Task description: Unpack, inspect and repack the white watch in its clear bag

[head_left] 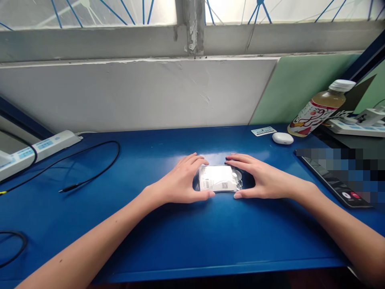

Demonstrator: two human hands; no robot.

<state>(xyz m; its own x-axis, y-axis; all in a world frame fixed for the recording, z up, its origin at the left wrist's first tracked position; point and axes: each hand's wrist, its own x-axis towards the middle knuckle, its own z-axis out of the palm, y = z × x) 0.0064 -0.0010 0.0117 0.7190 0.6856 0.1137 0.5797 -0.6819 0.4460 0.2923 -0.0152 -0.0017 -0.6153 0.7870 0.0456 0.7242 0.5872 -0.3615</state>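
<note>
1. A small clear packet [218,178] with white stuff inside lies flat in the middle of the blue worktop [180,241].
2. The left hand [180,182] holds its left end. The right hand [263,181] holds its right end.
3. Each grip is half closed, with the thumb on the near edge and the fingers on the far edge.
4. The packet looks shut. Nothing is out of it, and it is not lifted.
5. A bottle [319,108], a white case [282,138] and a phone [333,180] sit to the right. A cable [90,170] lies to the left.
</note>
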